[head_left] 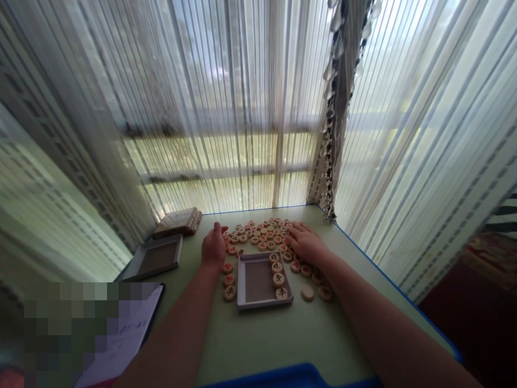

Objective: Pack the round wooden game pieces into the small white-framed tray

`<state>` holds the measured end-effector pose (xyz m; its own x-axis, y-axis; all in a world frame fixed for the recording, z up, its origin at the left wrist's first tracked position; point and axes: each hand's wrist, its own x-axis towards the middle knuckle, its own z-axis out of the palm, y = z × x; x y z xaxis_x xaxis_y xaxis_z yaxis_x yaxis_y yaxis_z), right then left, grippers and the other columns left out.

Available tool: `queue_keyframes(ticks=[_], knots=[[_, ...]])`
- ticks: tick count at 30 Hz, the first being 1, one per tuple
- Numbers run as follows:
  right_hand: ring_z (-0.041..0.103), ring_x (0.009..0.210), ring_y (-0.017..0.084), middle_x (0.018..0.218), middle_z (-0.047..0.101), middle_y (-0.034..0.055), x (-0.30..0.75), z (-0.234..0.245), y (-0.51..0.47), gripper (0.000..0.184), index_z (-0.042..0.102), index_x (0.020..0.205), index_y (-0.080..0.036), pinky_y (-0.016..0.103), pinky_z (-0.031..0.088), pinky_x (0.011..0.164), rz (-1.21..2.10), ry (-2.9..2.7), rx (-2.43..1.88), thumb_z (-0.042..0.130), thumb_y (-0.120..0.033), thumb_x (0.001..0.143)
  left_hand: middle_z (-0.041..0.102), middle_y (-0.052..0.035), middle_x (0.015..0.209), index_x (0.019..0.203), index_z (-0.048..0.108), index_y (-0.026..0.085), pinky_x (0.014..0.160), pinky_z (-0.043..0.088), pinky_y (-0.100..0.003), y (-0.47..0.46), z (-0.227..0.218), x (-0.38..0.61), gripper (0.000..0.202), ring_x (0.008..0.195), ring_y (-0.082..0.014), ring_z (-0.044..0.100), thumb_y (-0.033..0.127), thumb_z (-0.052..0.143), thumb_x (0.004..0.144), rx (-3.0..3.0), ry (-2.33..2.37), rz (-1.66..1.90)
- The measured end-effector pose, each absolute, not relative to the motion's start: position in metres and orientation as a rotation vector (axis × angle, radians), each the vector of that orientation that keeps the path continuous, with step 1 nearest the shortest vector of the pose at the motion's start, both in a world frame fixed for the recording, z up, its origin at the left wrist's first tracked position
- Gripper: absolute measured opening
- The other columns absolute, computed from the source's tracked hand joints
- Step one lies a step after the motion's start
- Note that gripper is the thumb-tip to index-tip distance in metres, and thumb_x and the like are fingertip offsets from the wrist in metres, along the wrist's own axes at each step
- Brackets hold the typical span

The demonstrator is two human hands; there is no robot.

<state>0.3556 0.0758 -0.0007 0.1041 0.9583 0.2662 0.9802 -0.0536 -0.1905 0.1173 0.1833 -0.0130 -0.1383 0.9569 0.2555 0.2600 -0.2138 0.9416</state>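
Round wooden Chinese chess pieces (263,238), marked in red or black, lie spread over the pale green table (258,345). My right hand (307,242) rests palm down with fingers spread over pieces at the right of the pile. On the left, my left hand (213,246) stands on edge beside the pile, thumb apart; its other fingers are partly hidden, and I see nothing held. Between my forearms sits a shallow box tray (241,283), with several black-marked pieces (278,279) in a column along its right side.
Left of the tray, a short column of loose pieces (229,279) lies on the table. A blank-faced piece (307,292) is at the right. Another shallow tray (159,257) and stacked books (177,221) stand back left. Sheer curtains (242,108) hang behind the table's blue edge.
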Motion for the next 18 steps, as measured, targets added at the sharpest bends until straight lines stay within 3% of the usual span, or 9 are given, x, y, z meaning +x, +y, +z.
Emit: queue_keyframes(ticks=[9, 18], knots=[[0.039, 0.117, 0.018, 0.121, 0.053, 0.0050, 0.338, 0.011, 0.068, 0.037, 0.054, 0.115, -0.020, 0.035, 0.028, 0.101, -0.065, -2.009, -1.840, 0.035, -0.030, 0.085, 0.068, -0.0096, 0.086, 0.077, 0.067, 0.014, 0.077, 0.044, -0.032, 0.185, -0.016, 0.117, 0.062, 0.084, -0.0206, 0.060, 0.058, 0.023, 0.078, 1.337, 1.457, 1.363], [0.046, 0.109, 0.018, 0.113, 0.058, 0.0046, 0.331, 0.018, 0.066, 0.032, 0.058, 0.108, -0.021, 0.036, 0.033, 0.097, -0.033, -2.007, -1.718, 0.040, -0.026, 0.082, 0.067, -0.0067, 0.090, 0.085, 0.066, 0.018, 0.076, 0.044, -0.029, 0.171, -0.001, 0.118, 0.047, 0.086, -0.0192, 0.060, 0.047, 0.029, 0.082, 1.781, 1.486, 1.105]])
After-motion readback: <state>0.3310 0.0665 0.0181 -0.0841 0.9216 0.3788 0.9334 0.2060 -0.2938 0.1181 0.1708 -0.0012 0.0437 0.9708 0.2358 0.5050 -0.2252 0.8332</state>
